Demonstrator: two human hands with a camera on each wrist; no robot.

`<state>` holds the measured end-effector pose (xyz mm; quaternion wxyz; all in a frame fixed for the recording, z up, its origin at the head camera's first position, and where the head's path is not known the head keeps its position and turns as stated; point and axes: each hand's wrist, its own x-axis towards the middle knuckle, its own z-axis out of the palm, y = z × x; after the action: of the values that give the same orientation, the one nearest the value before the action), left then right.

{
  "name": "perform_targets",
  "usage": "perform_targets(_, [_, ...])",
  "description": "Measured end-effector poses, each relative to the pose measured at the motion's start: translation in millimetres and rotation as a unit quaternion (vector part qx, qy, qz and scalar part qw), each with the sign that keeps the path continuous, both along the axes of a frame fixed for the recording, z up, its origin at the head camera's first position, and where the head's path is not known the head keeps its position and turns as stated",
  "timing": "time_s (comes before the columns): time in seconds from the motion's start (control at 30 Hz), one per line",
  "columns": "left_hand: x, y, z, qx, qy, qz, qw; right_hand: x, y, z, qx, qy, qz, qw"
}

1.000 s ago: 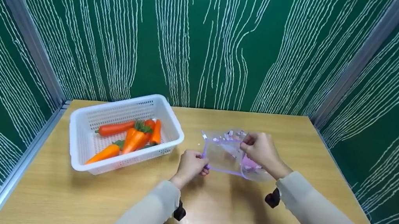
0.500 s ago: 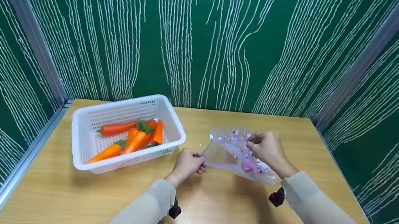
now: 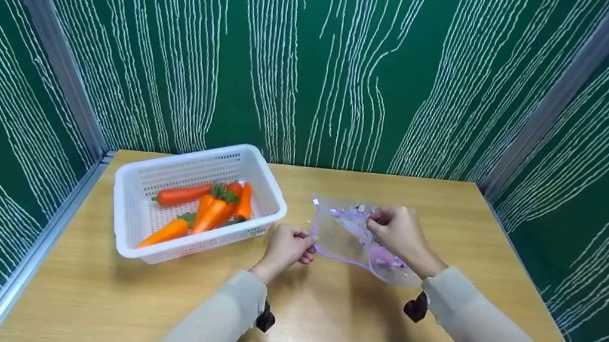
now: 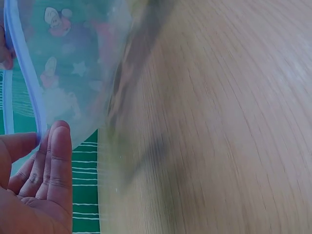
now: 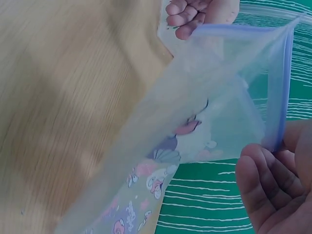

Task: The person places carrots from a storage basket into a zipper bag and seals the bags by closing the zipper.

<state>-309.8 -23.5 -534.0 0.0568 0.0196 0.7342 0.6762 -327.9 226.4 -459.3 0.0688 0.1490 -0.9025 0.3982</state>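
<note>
A clear zip bag with purple seal strips and pink cartoon prints is held up over the table, its mouth spread apart. My left hand pinches the seal edge at the bag's near left corner; in the left wrist view thumb and fingers of the left hand meet on the purple strip. My right hand pinches the opposite strip at the bag's right side. Seen from the right wrist, the bag hangs open between both hands, and the right hand grips its strip between thumb and fingertips.
To the left stands a white perforated plastic basket with several orange carrots, some with green tops. The wooden table is bounded by green walls with white wavy lines, joined by metal corner posts.
The bag's mouth was pulled into a narrower shape half a second ago and is wider now. My right hand went slightly right, then back left. Both hands keep their pinch on the bag.
</note>
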Motion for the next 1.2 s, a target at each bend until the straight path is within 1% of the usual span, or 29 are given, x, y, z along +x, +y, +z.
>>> perform_targets(0.2, [0.8, -1.2, 0.3, 0.005, 0.013, -0.001, 0.9999, 0.7, -2.5, -2.1, -0.002, 0.021, 0.000, 1.000])
perform_targets(0.33, [2.9, -3.2, 3.3, -0.003, 0.027, -0.002, 0.9996, 0.9, -3.0, -3.2, -0.008, 0.030, 0.003, 1.000])
perform_targets(0.47, [3.7, -5.6, 9.7, -0.019, 0.030, -0.002, 0.9994, 0.8, -1.8, -4.0, -0.014, 0.027, 0.003, 1.000])
perform_targets(0.67, [3.5, -9.9, 22.2, -0.034, 0.038, -0.002, 0.9987, 0.9, 1.4, -4.6, -0.022, 0.015, 0.001, 1.000])
perform_targets(0.8, [3.3, -14.4, 30.4, -0.054, 0.033, 0.001, 0.9980, 1.4, 3.6, -4.8, -0.020, 0.009, 0.001, 1.000])
perform_targets(1.0, [2.3, -24.3, 39.7, -0.079, 0.027, 0.006, 0.9964, 3.4, 7.7, -3.9, -0.024, -0.016, -0.002, 1.000])
perform_targets(1.07, [1.8, -28.1, 42.2, -0.081, 0.026, 0.010, 0.9963, 3.9, 7.9, -3.2, -0.024, -0.013, -0.002, 1.000])
perform_targets(1.2, [1.4, -35.5, 46.8, -0.085, 0.037, 0.016, 0.9955, 5.1, 7.5, -3.3, -0.033, 0.000, 0.002, 0.999])
